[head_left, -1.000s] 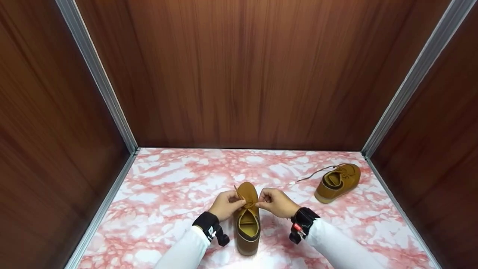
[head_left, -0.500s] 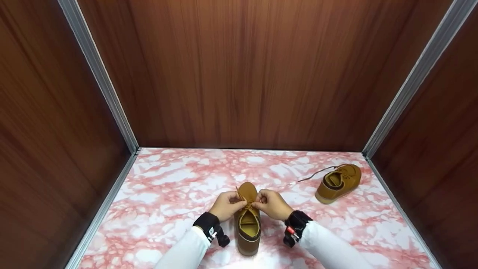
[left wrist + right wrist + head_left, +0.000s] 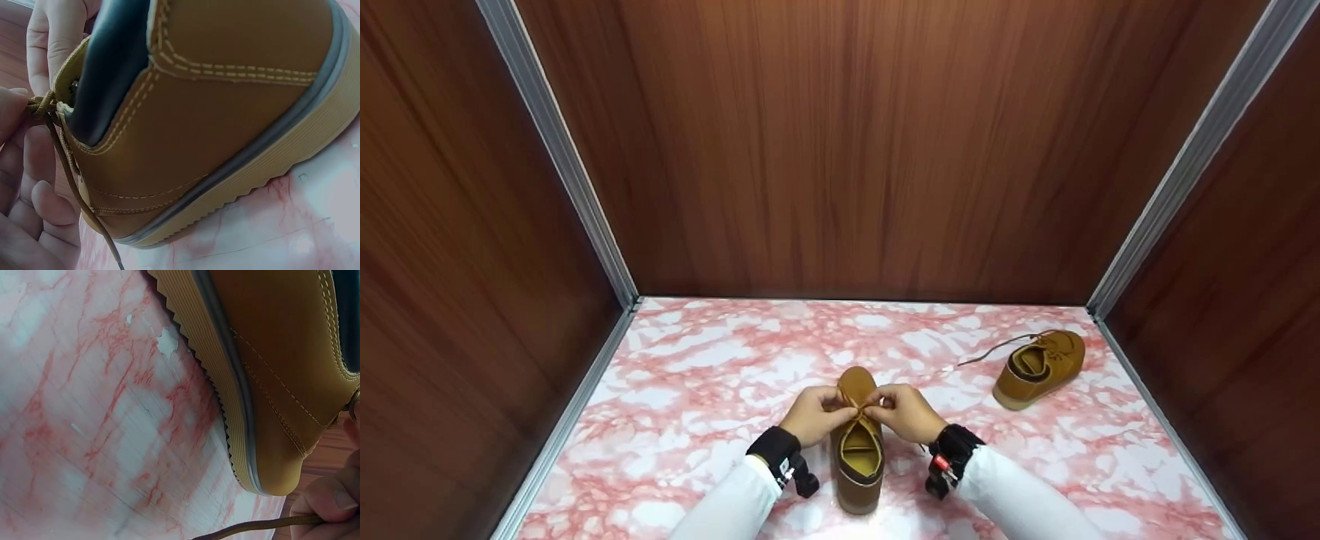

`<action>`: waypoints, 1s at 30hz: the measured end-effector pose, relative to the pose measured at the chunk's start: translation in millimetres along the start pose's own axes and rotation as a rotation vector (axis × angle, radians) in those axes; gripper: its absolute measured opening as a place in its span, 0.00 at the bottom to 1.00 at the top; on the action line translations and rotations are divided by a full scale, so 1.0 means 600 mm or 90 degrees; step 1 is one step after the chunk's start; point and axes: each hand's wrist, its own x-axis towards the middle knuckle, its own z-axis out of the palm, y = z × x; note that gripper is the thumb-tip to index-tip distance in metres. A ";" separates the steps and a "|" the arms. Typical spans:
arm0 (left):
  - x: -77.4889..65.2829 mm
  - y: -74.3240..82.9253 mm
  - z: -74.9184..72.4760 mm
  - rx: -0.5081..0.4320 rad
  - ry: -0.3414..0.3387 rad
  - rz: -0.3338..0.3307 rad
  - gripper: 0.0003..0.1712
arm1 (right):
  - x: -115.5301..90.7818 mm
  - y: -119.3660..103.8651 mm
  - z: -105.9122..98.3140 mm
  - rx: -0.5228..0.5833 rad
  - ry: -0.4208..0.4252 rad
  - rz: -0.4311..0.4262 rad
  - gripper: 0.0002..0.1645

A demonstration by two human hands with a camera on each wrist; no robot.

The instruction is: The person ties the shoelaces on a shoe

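A second shoe (image 3: 1041, 369) stands at the right of the head view, well apart from the work, its long loose lace end (image 3: 994, 349) trailing leftward over the counter (image 3: 705, 390). Wood-grain panels (image 3: 840, 150) rise behind and at both sides, joined by grey metal posts (image 3: 559, 150). The near shoe (image 3: 859, 472) is upright at lower centre, toe toward the back panel. The left hand (image 3: 812, 416) and right hand (image 3: 911, 415) flank it, hiding part of its upper; the thumb and fingers of each pinch the lace (image 3: 860, 409) above the tongue. Black wrist straps (image 3: 776, 446) and white sleeves (image 3: 735, 502) cover the forearms. The upper is smooth tan with double pale stitching, the collar dark and padded, the sole (image 3: 270, 169) ridged with a toothed lower edge. The lace is a thin brown cord; the counter has a glossy, red-veined marble pattern.
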 end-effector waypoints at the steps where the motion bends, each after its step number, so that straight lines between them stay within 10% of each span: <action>1: 0.000 0.000 0.000 0.001 -0.001 0.003 0.07 | 0.000 0.000 0.000 0.002 0.001 0.000 0.04; 30: -0.035 -0.009 -0.001 0.137 0.029 0.191 0.05 | -0.008 -0.003 0.029 0.064 0.113 0.006 0.10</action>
